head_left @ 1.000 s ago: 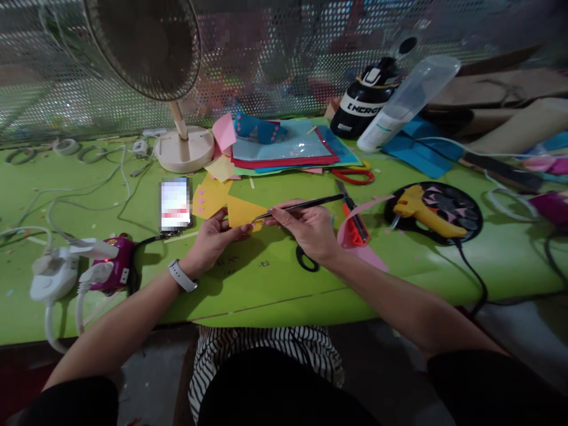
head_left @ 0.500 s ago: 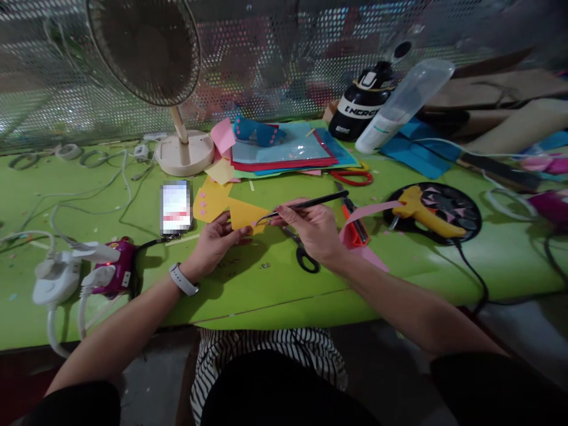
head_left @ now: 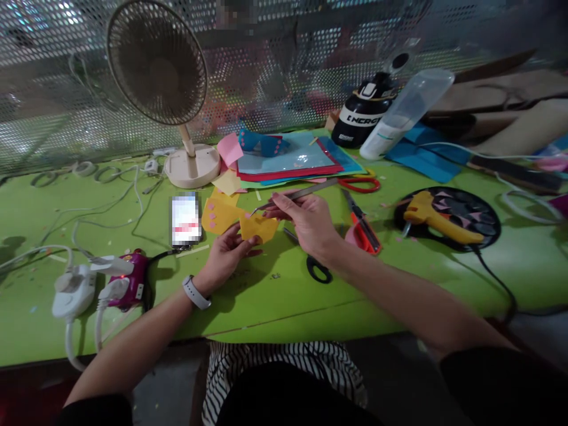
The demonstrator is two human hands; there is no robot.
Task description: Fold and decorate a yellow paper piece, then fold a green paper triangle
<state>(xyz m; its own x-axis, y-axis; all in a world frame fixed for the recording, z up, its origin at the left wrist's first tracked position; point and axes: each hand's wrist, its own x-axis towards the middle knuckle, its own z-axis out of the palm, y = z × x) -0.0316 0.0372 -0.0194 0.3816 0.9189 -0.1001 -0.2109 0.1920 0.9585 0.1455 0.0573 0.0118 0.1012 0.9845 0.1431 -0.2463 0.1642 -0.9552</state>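
L fingers (head_left: 246, 245) pinch yellow paper (head_left: 261, 229) ctr-frame, R fingers (head_left: 288, 205) grip tweezers (head_left: 310, 190) w/ tip by one pink dot (head_left: 247, 216); 3-dot pink row (head_left: 211, 215) just left looks done, this side prob. only begun, rest TBD.

Short black sleeves (head_left: 483, 384), whitish watch-like band (head_left: 196, 293) on left wrist, black-and-white striped garment (head_left: 224, 373) below.

Yellow paper (head_left: 261, 231), small pink pieces (head_left: 212, 224) on it, tilted, slim tweezers (head_left: 308, 190) slanting above
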